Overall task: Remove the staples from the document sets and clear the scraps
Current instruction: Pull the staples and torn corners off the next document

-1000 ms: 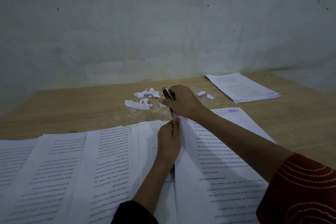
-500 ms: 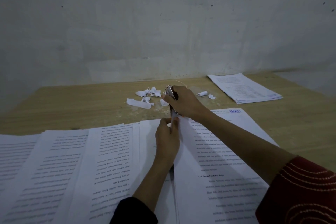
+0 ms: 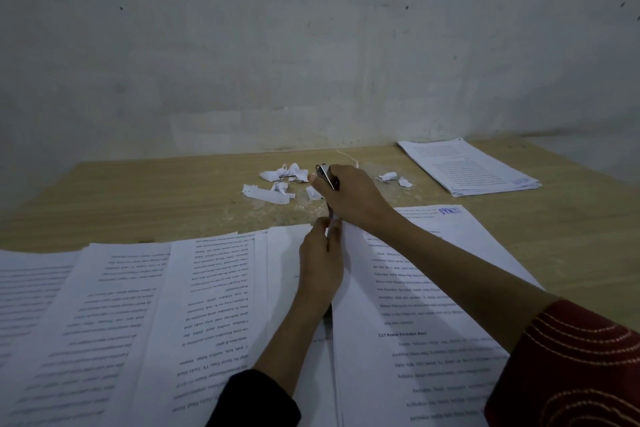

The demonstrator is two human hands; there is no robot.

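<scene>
One document (image 3: 437,300) edge: right hand (image 3: 350,198) gripping tool (image 3: 327,176), left hand (image 3: 320,264) seemingly pinching it.

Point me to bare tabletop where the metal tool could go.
Free: bare table left of the scraps, beyond the spread pages; and the strip on the right between the far stack and the open document. Crowded: the centre, scraps around the right hand holding the metal tool.

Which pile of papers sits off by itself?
The neat stack at the table's far right, by the wall; the other sheets lie spread side by side close to the person.
</scene>
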